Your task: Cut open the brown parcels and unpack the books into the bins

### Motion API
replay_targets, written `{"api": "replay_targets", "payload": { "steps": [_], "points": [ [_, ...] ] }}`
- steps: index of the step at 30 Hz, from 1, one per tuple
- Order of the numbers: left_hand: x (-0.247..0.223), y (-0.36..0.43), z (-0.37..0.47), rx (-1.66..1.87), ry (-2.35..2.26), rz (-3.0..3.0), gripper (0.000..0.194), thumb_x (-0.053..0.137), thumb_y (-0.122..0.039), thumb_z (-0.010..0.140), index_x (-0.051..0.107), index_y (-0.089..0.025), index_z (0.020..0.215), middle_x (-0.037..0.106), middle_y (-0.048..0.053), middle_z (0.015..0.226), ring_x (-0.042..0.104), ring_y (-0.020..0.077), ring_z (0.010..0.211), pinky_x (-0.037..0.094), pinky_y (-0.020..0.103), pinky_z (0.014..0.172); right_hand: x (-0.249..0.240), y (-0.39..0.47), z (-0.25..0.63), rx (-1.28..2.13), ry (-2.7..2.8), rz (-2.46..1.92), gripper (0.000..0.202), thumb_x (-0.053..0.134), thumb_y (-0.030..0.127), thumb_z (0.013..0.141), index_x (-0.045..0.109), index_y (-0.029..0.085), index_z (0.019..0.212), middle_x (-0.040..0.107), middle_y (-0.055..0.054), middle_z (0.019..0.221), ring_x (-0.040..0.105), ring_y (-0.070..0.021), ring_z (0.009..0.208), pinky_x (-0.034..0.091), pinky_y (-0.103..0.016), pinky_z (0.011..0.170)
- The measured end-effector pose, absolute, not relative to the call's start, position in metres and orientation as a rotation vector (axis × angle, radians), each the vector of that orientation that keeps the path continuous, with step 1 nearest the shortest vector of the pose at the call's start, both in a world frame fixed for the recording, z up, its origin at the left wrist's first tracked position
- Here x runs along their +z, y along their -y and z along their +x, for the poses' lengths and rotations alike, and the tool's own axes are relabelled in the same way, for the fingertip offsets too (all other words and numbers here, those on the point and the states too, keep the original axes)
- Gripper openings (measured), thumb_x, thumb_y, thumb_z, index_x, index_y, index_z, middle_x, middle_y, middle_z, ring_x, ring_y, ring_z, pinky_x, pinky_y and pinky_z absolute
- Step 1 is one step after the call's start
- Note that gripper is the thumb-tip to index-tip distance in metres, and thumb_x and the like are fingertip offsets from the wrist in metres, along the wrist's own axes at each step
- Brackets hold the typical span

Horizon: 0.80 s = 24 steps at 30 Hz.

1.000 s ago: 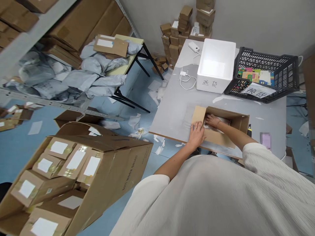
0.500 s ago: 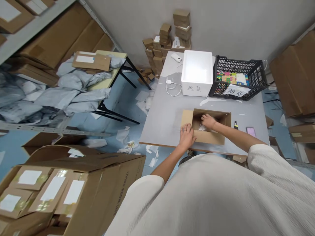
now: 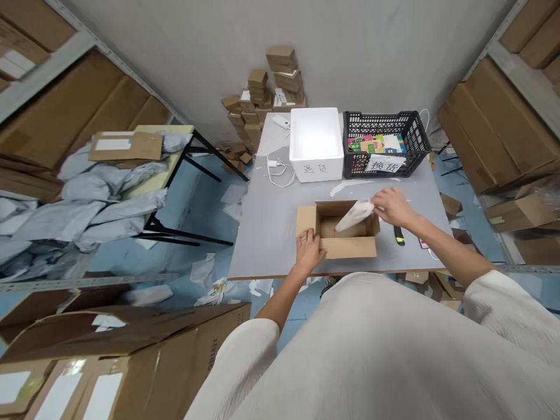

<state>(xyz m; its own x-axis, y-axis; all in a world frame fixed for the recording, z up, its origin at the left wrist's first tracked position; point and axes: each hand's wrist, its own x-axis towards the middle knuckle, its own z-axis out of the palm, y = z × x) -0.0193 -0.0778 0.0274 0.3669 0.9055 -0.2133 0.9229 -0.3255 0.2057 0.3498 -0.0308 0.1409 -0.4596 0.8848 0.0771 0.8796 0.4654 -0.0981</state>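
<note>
An open cardboard box (image 3: 350, 248) lies near the front edge of the grey table, its flaps folded outward. My left hand (image 3: 308, 249) grips the box's left front corner, fingers over the flap. Pinched in my right hand (image 3: 390, 205), above the box's right side, is a white wrapped item (image 3: 355, 216), tilted with its lower end down inside the box. What the wrapping covers cannot be made out. A black and yellow cutter (image 3: 399, 235) lies right of the box, close to my right forearm.
A white foam box (image 3: 317, 169) and a black crate (image 3: 380, 166) with colourful packets stand behind the box. A white cable (image 3: 282, 182) lies left of them. A phone is partly hidden by my right forearm. Grey parcels (image 3: 118, 181) cover a side table at left.
My right hand has risen out of the box and moved right, lifting the white item. My left hand stays on the box's left corner. The camera view has shifted.
</note>
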Motion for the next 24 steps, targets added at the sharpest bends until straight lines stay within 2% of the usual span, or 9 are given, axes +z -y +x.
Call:
{"api": "replay_targets", "payload": {
  "steps": [4, 8, 12, 17, 20, 24],
  "points": [
    [0.033, 0.071, -0.015, -0.172, -1.639, 2.32, 0.049, 0.073, -0.04, 0.094, 0.071, -0.023, 0.141, 0.05, 0.02, 0.169, 0.041, 0.0419, 0.162, 0.035, 0.059, 0.132, 0.174, 0.045, 0.413, 0.168, 1.993, -1.643, 0.035, 0.066, 0.053, 0.107, 0.081, 0.022, 0.111, 0.074, -0.01, 0.101, 0.063, -0.0304, 0.1, 0.047, -0.043, 0.092],
    [0.036, 0.069, -0.008, -0.228, -1.679, 2.3, 0.049, 0.072, -0.039, 0.093, 0.07, -0.024, 0.14, 0.051, 0.02, 0.166, 0.042, 0.0431, 0.16, 0.035, 0.059, 0.132, 0.172, 0.059, 0.465, 0.255, 1.432, -1.663, 0.043, 0.08, 0.063, 0.094, 0.075, 0.021, 0.085, 0.063, -0.001, 0.078, 0.06, -0.0209, 0.081, 0.05, -0.034, 0.075],
    [0.037, 0.068, -0.002, -0.312, -1.718, 2.295, 0.048, 0.07, -0.039, 0.094, 0.069, -0.021, 0.138, 0.048, 0.022, 0.166, 0.042, 0.0428, 0.16, 0.034, 0.058, 0.132, 0.125, 0.072, 0.487, 0.42, 0.963, -1.63, 0.049, 0.087, 0.067, 0.081, 0.073, 0.02, 0.084, 0.062, 0.002, 0.074, 0.061, -0.018, 0.076, 0.051, -0.03, 0.067],
    [0.038, 0.068, 0.002, -0.403, -1.747, 2.286, 0.048, 0.071, -0.039, 0.094, 0.068, -0.023, 0.139, 0.048, 0.02, 0.165, 0.042, 0.0411, 0.16, 0.036, 0.055, 0.131, 0.041, 0.086, 0.475, 0.568, 0.501, -1.558, 0.053, 0.09, 0.067, 0.07, 0.069, 0.02, 0.082, 0.067, 0.001, 0.076, 0.063, -0.0174, 0.075, 0.056, -0.031, 0.07],
    [0.039, 0.067, 0.004, -0.438, -1.764, 2.273, 0.048, 0.071, -0.038, 0.094, 0.068, -0.024, 0.14, 0.048, 0.02, 0.165, 0.041, 0.0404, 0.16, 0.036, 0.056, 0.131, -0.004, 0.094, 0.457, 0.629, 0.301, -1.66, 0.051, 0.09, 0.063, 0.071, 0.058, 0.024, 0.071, 0.059, 0.004, 0.068, 0.061, -0.0162, 0.07, 0.056, -0.029, 0.065],
    [0.039, 0.066, 0.007, -0.46, -1.775, 2.243, 0.049, 0.071, -0.038, 0.093, 0.069, -0.024, 0.14, 0.048, 0.019, 0.164, 0.042, 0.0411, 0.159, 0.037, 0.056, 0.131, -0.049, 0.105, 0.43, 0.722, 0.153, -1.863, 0.053, 0.083, 0.064, 0.081, 0.045, 0.03, 0.068, 0.046, 0.008, 0.059, 0.055, -0.016, 0.059, 0.053, -0.028, 0.052]
  ]
}}
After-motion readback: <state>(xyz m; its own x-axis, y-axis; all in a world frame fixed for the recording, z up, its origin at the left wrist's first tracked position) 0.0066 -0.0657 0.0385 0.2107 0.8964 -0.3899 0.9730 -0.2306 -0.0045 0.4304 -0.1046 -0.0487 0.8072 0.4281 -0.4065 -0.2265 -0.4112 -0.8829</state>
